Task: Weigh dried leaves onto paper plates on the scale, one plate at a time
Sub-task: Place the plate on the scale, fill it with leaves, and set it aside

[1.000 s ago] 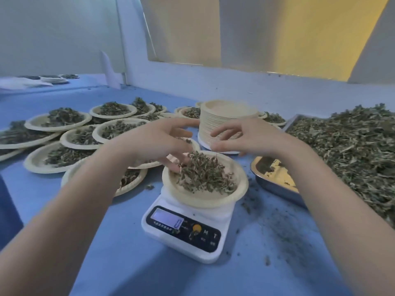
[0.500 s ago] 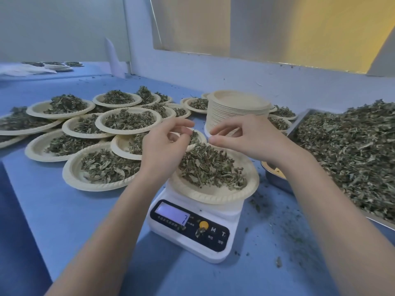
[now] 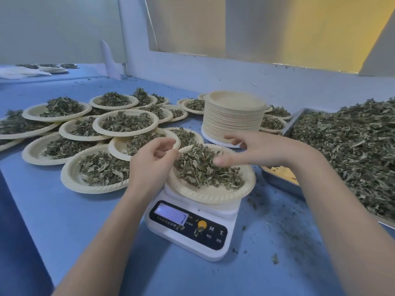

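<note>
Dried leaves (image 3: pixel 205 167) on the scale's (image 3: pixel 192 227) plate (image 3: pixel 213 194) were flanked by loosely curled, empty left (image 3: pixel 152 162) and right (image 3: pixel 260 149) hands.

1 scale (image 3: pixel 192 228), 1 plate stack (image 3: pixel 233 118), 1 metal tray (image 3: pixel 277 182) at right, 2 hands, approx 20 filled plates (image 3: pixel 126 122) upper left.

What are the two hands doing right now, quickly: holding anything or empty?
Left hand: fingers loosely curled at the plate on the scale; whether it pinches leaves cannot be told.
Right hand: open, hovering over the leaves.
</note>
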The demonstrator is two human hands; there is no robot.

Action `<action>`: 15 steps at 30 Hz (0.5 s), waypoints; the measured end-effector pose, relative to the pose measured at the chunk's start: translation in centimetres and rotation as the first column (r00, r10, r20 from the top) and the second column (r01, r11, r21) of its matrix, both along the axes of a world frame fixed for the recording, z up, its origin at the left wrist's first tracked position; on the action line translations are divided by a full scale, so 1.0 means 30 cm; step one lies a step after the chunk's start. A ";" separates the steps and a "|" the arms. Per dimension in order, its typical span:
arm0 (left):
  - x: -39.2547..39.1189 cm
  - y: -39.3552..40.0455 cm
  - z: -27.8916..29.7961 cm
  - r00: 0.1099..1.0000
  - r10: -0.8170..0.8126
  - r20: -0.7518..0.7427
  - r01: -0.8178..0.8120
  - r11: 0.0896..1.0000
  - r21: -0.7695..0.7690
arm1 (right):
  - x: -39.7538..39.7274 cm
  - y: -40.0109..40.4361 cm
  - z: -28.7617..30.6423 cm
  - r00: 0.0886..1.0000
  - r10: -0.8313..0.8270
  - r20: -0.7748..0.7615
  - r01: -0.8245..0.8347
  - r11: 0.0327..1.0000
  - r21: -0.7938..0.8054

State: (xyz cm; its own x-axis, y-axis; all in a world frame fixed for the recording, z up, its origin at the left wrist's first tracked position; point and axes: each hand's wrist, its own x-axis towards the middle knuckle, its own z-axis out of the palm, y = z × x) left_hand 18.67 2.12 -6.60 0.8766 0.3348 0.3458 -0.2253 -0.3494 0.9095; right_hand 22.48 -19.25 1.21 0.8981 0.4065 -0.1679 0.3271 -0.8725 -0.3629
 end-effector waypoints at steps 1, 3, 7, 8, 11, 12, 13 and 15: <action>-0.001 0.000 -0.002 1.000 0.006 -0.011 -0.006 1.000 0.007 | -0.005 -0.017 0.004 0.997 0.019 -0.080 -0.023 0.999 -0.046; -0.002 -0.003 -0.007 1.000 0.013 -0.022 -0.013 1.000 0.020 | -0.017 -0.042 0.007 0.982 0.062 -0.181 -0.083 0.990 -0.113; 0.000 -0.015 -0.018 0.999 0.018 -0.049 -0.015 0.998 0.067 | -0.014 -0.064 -0.011 0.968 0.072 -0.241 -0.100 0.989 -0.107; 0.000 -0.019 -0.020 0.998 0.021 -0.053 -0.017 0.997 0.075 | -0.011 -0.067 -0.017 0.966 0.075 -0.246 -0.104 0.989 -0.106; 0.002 -0.035 -0.018 0.998 0.043 -0.046 -0.037 0.993 0.115 | -0.005 -0.071 -0.034 0.965 0.096 -0.244 -0.121 0.989 -0.089; 0.004 -0.040 -0.014 0.998 0.050 -0.042 -0.044 0.991 0.125 | -0.004 -0.071 -0.037 0.966 0.102 -0.238 -0.123 0.990 -0.073; 0.005 -0.044 -0.007 0.998 0.055 -0.040 -0.050 0.990 0.133 | -0.003 -0.072 -0.039 0.969 0.109 -0.222 -0.123 0.991 -0.054; 0.006 -0.045 0.008 0.997 0.078 -0.026 -0.074 0.986 0.151 | -0.001 -0.077 -0.036 0.979 0.113 -0.167 -0.115 0.993 -0.003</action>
